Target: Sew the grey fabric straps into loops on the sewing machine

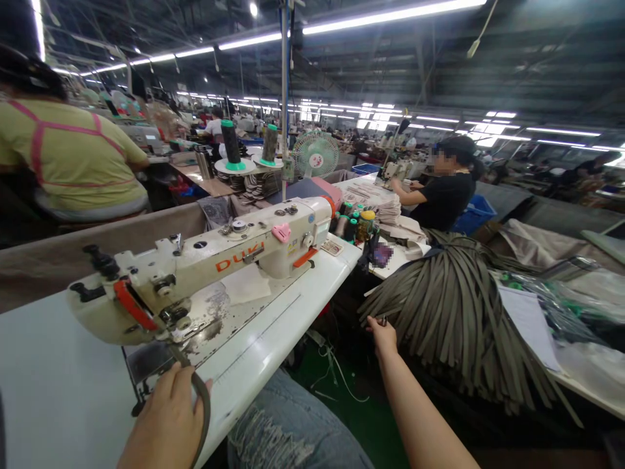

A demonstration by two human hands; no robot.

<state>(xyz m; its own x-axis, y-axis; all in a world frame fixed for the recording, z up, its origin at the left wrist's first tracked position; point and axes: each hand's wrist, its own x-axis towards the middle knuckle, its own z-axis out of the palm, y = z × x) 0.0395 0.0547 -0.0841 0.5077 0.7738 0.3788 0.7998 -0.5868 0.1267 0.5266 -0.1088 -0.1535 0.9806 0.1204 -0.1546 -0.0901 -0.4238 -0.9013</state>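
Note:
My left hand (168,417) is closed on a grey-green strap (202,404) at the front of a sewing machine (244,254). The strap runs from beneath the machine's head, bends round beside my thumb and drops toward the table edge. My right hand (383,335) reaches out to the right, at the near left ends of a big bundle of similar straps (449,299). Its fingers are pinched together, and a small dark thing shows at them. Whether a strap end lies between these fingers, I cannot tell.
Thread cones (232,146) stand behind the machine, near a green fan (316,156). A co-worker in black (444,195) sews beyond the bundle; another in yellow (73,150) sits at left. A gap separates the machine table (273,339) from the bundle, with loose cords (336,368) below.

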